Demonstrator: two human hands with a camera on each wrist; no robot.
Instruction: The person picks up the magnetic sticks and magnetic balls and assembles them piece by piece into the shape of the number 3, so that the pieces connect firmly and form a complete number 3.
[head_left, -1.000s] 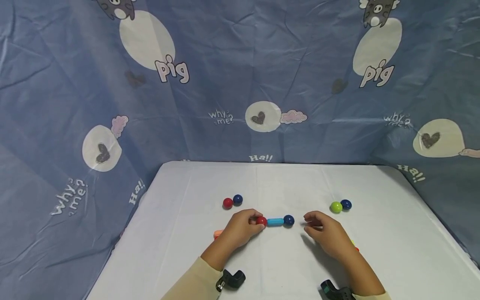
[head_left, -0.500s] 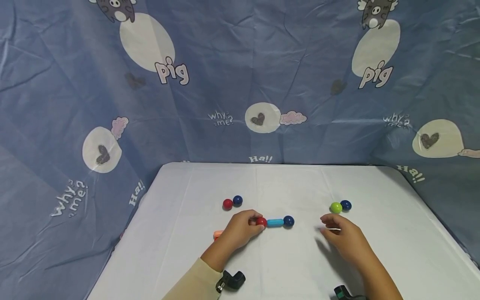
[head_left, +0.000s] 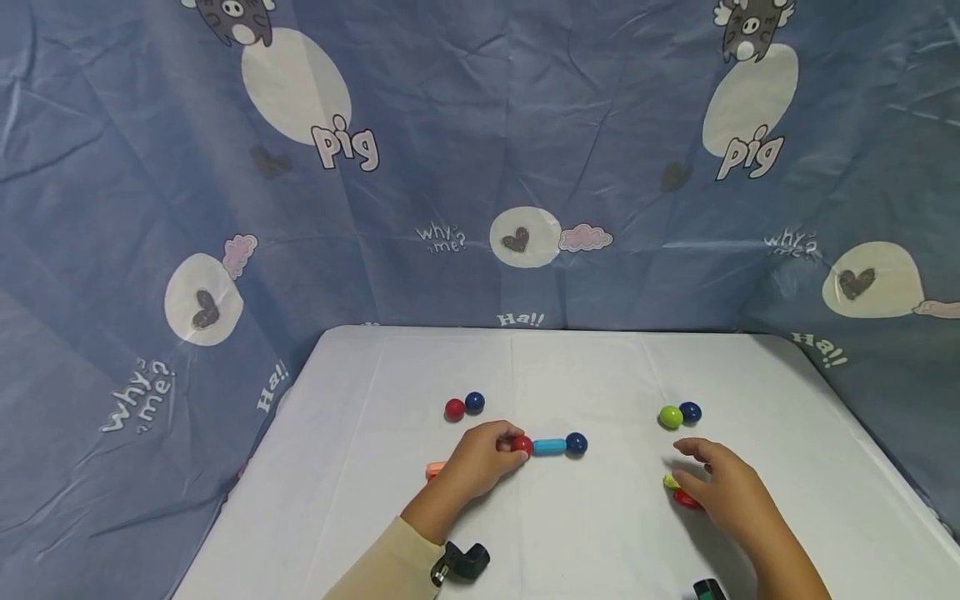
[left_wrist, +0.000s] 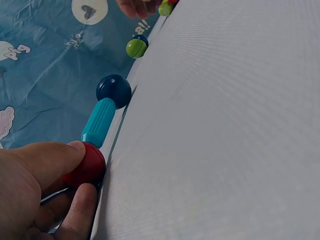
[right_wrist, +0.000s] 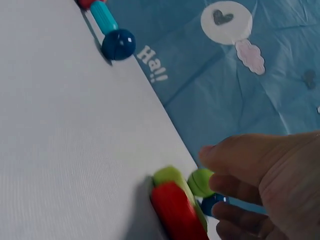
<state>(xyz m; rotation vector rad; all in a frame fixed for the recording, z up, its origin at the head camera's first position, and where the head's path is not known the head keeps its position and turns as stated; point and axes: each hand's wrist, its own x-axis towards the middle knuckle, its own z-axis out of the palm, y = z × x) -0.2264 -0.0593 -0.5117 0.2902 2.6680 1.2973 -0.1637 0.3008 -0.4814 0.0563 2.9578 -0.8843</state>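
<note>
My left hand (head_left: 477,460) pinches a red ball (left_wrist: 89,167) between thumb and fingers. A light blue ribbed rod (head_left: 550,447) is joined to that ball, and a dark blue ball (head_left: 577,443) sits at the rod's far end. This joined piece lies in a line pointing right, close over the white table. On the right, my right hand (head_left: 726,487) holds nothing, thumb and fingers spread apart. Beneath and beside it lie a red rod (right_wrist: 175,210) and a yellow-green rod (right_wrist: 167,175), side by side and partly hidden by the hand in the head view.
Behind the left hand rest a red ball (head_left: 454,409) and a dark blue ball (head_left: 474,402). A green ball (head_left: 671,417) and another dark blue ball (head_left: 690,412) stand farther back right. An orange rod (head_left: 436,469) shows beside the left forearm. A blue printed cloth (head_left: 420,150) hangs behind the table.
My right hand has moved right and toward me, away from the dark blue ball's end, to the red and yellow-green rods. My left hand keeps its grip and its place.
</note>
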